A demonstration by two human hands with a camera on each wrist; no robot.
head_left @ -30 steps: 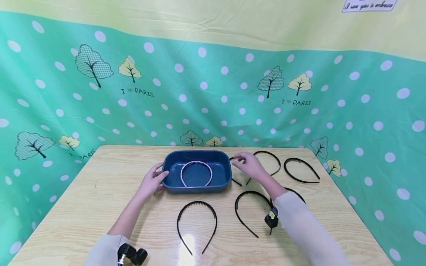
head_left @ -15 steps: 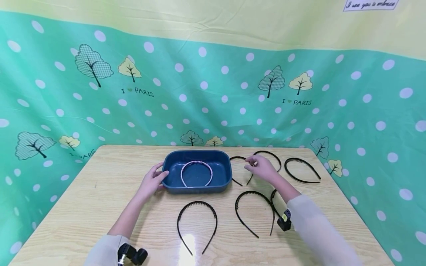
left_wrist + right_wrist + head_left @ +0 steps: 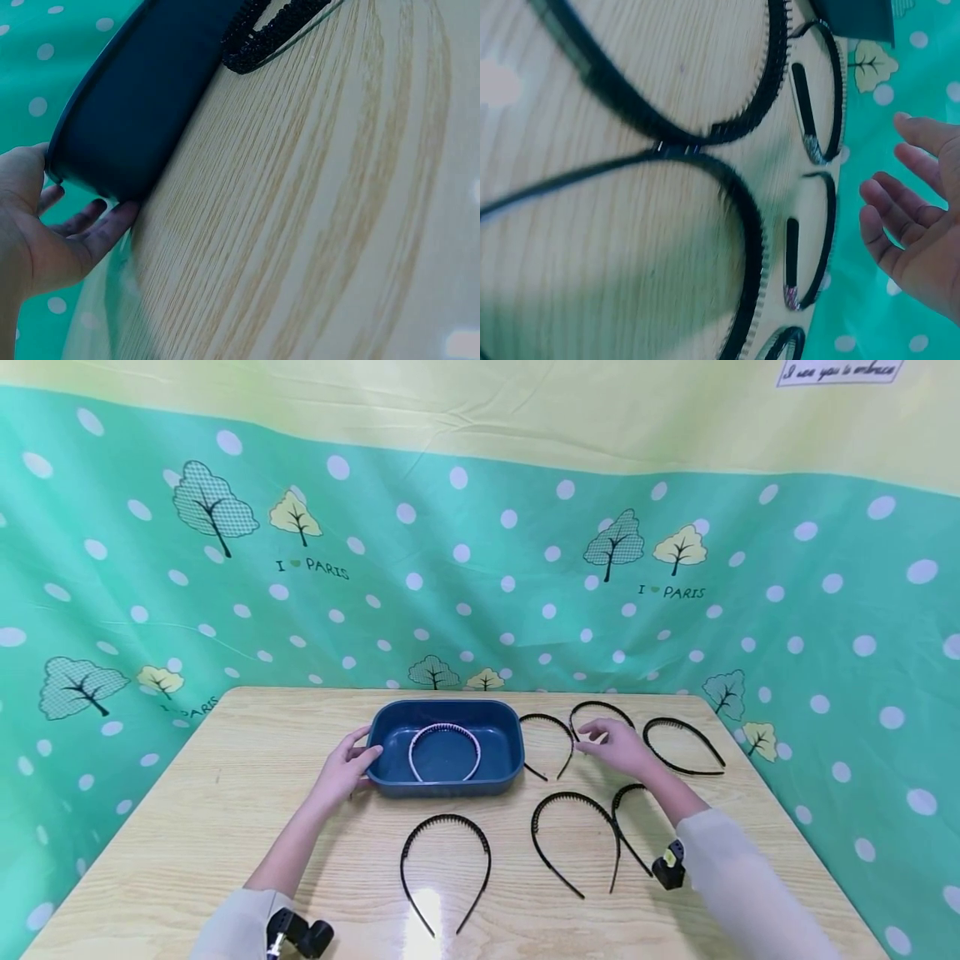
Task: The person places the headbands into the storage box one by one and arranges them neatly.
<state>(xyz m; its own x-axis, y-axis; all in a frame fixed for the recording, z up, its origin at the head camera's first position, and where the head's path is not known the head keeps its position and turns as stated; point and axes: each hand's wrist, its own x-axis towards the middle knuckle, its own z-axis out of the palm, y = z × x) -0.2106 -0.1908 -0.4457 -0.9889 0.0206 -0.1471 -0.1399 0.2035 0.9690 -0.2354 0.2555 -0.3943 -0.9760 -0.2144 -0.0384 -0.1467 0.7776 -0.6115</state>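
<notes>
My left hand point(image 3: 343, 768) grips the left end of a dark blue plastic bin point(image 3: 450, 790), thumb over the rim and fingers on the outside; the left wrist view shows this hand point(image 3: 52, 240) at the bin's end point(image 3: 135, 112). Inside the bin lies a pale pink toothed headband point(image 3: 444, 727). To the right, my right hand point(image 3: 618, 750) is in the air with its fingers loosely bent and nothing in them, as the right wrist view of the hand point(image 3: 922, 217) confirms. Nearest to it are a black headband point(image 3: 547, 717) beside the bin and another black headband point(image 3: 600, 703) behind.
More black headbands lie on the wooden table point(image 3: 247, 777): one at the far right point(image 3: 681, 722), one front and centre point(image 3: 446, 817), and two touching ones, a left headband point(image 3: 573, 796) and a right headband point(image 3: 624, 827). A green dotted cloth point(image 3: 465, 568) hangs behind the table.
My right hand has moved rightward, away from the bin's right end and over toward the back headbands. The left hand and the bin have stayed in place.
</notes>
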